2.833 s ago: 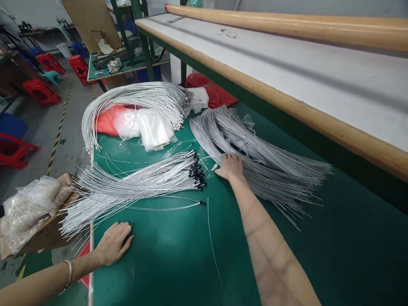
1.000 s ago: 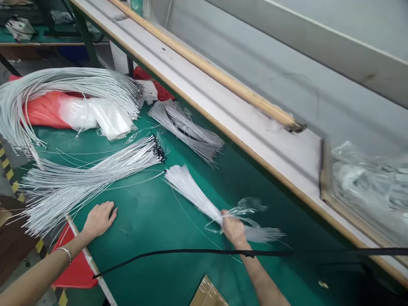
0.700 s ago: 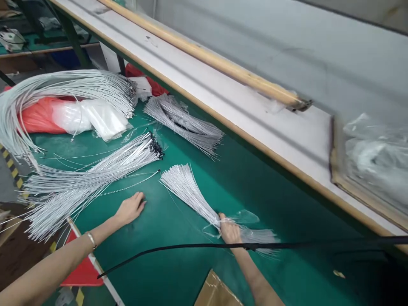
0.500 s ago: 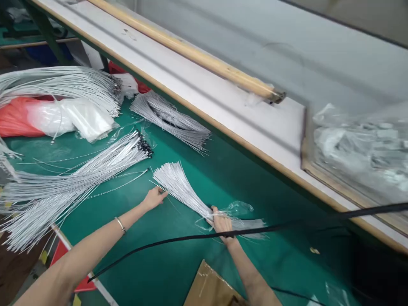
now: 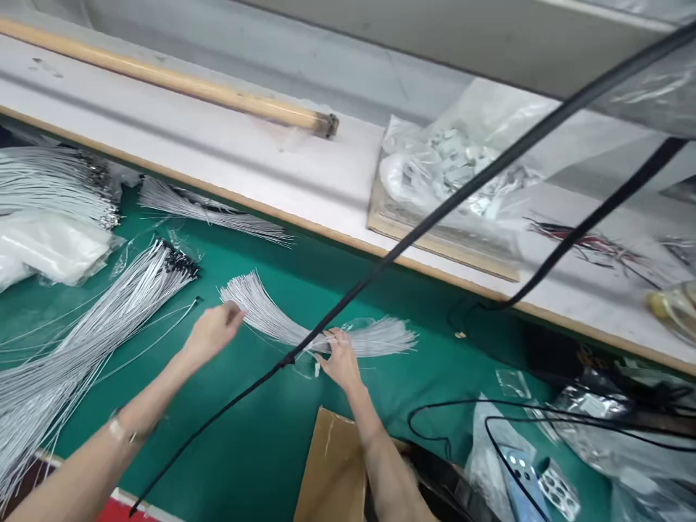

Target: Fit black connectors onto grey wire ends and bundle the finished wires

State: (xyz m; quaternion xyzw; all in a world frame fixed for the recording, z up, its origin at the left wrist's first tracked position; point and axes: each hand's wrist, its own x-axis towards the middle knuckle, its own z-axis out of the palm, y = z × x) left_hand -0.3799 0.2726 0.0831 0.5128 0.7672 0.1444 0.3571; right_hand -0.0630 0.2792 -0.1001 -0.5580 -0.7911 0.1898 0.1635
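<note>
Gathered strands under two bare hands. A bundle (image 5: 272, 317) of thin, pale, wire-like strands lies on the smooth green worktop (image 5: 217, 464), ahead of the person; it is narrow at the waist and flares to a brush-like fan at either end. The right grip (image 5: 341, 359) lies on the waist, thumb spread from the fingers; whether it clasps the strands cannot be told. The left grip (image 5: 213, 332), blurred, is beside the left fan with fingers bent together; whether it pinches a strand cannot be told.

Three further bundles appear: a whitish sheaf (image 5: 119, 312) with black tips at left, a grey sheaf (image 5: 217, 214) near the shelf, and a curved sheaf (image 5: 46, 181) with dark metallic ends at upper left. One translucent plastic packet (image 5: 59, 248) lies before the last.

The white, wood-edged shelf (image 5: 261, 168) carries one tan cylindrical roll (image 5: 190, 85) and a clear bag (image 5: 462, 163) of small pale pieces. A thick black cable (image 5: 348, 296) crosses the view diagonally. At the near edge is brown cardboard (image 5: 329, 464); to its right lie two perforated plates, a bluish plate (image 5: 527, 482) and a silvery plate (image 5: 560, 489).
</note>
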